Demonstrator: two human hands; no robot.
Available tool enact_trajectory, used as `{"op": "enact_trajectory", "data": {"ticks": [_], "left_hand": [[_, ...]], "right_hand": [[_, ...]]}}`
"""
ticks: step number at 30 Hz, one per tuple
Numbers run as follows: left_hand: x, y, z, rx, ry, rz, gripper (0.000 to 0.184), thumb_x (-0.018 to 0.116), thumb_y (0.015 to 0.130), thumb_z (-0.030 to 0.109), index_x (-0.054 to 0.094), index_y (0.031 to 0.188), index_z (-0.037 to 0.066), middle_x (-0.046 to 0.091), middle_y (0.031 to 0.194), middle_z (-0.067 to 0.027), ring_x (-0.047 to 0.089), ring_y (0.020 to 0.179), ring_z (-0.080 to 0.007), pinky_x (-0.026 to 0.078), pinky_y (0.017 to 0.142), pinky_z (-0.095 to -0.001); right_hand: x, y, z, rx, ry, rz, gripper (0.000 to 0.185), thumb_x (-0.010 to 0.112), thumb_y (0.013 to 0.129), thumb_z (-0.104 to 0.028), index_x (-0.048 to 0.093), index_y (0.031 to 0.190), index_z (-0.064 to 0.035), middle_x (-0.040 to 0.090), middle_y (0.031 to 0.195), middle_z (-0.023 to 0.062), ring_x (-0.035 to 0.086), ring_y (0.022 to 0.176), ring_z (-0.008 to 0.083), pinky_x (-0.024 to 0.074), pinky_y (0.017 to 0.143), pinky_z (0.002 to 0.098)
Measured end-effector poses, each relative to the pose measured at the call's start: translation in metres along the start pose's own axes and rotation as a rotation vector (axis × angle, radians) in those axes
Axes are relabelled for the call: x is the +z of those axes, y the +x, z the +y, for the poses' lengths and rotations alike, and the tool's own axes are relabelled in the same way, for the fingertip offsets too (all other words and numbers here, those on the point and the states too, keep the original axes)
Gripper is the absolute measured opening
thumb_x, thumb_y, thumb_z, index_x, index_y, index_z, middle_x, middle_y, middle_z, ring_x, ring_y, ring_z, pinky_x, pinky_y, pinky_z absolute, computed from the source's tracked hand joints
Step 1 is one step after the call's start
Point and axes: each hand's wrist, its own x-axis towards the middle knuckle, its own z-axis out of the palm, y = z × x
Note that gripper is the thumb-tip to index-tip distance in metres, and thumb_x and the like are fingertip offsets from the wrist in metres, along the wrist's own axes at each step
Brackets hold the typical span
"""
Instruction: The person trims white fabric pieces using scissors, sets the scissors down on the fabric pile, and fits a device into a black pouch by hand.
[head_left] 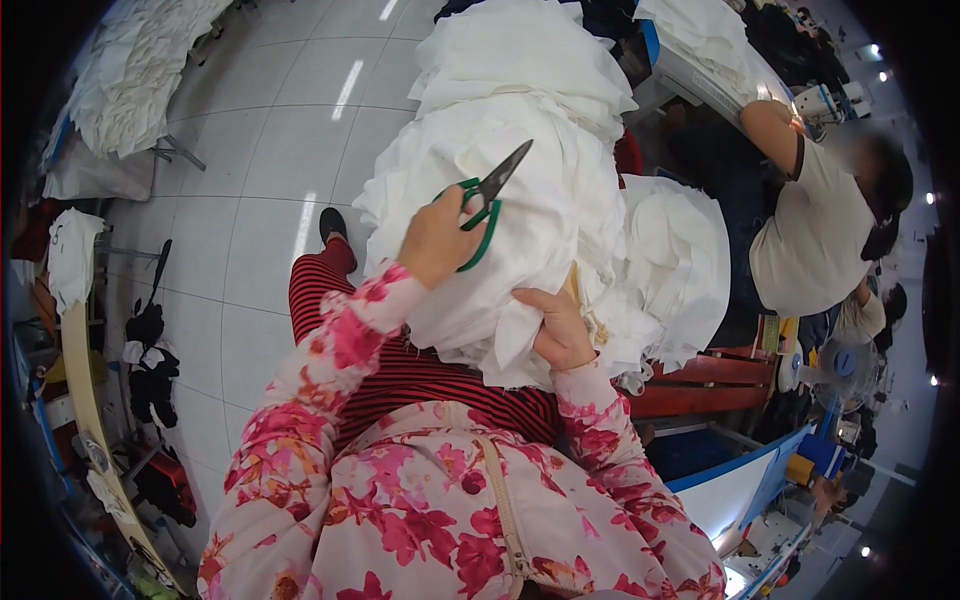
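Note:
My left hand (pixel 440 238) is closed on green-handled scissors (pixel 487 205). Their dark blades point away from me to the upper right and appear together, lying over the white cloth. Lower and to the right, my right hand (pixel 562 328) grips an edge of a white fabric piece (pixel 515 335), thumb on top and fingers partly hidden by the cloth. Under both hands a large heap of white fabric pieces (pixel 520 70) spreads from my lap away from me. A tan strip (pixel 573 282) shows among the folds just above my right hand.
Another white fabric stack (pixel 680 260) lies to the right, near a red wooden bench (pixel 700 385). A seated co-worker (pixel 815 215) is close on the right. More white cloth (pixel 140 75) is piled at upper left. A fan (pixel 845 365) stands at right.

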Motion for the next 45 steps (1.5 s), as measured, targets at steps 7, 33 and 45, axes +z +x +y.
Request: {"op": "enact_trajectory", "data": {"ticks": [7, 33, 45], "left_hand": [[-0.054, -0.071, -0.007, -0.132, -0.155, -0.245, 0.036, 0.076, 0.075, 0.023, 0.055, 0.091, -0.002, 0.061, 0.069, -0.0122, 0.058, 0.058, -0.0187, 0.047, 0.056, -0.0332], [-0.004, -0.059, 0.005, -0.117, -0.363, -0.126, 0.039, 0.081, 0.070, 0.019, 0.054, 0.092, -0.001, 0.060, 0.072, -0.0114, 0.057, 0.063, -0.0206, 0.047, 0.061, -0.0319], [-0.003, -0.058, 0.003, -0.114, -0.390, -0.183, 0.043, 0.083, 0.070, 0.017, 0.053, 0.095, -0.001, 0.052, 0.077, -0.0004, 0.049, 0.071, -0.0083, 0.045, 0.065, -0.0230]], "right_hand": [[0.015, -0.006, 0.000, 0.055, 0.099, 0.049, 0.039, 0.060, 0.080, 0.008, 0.053, 0.117, 0.0014, 0.063, 0.109, 0.0120, 0.063, 0.096, 0.0236, 0.0530, 0.083, 0.0354], [0.030, -0.008, 0.014, -0.099, 0.040, 0.009, 0.041, 0.060, 0.084, 0.004, 0.047, 0.124, 0.0019, 0.060, 0.112, 0.0125, 0.061, 0.101, 0.0219, 0.0514, 0.085, 0.0358], [0.018, 0.005, 0.014, -0.201, 0.210, 0.014, 0.042, 0.058, 0.083, 0.005, 0.048, 0.124, -0.0001, 0.060, 0.113, 0.0123, 0.061, 0.100, 0.0244, 0.0511, 0.087, 0.0369]]}}
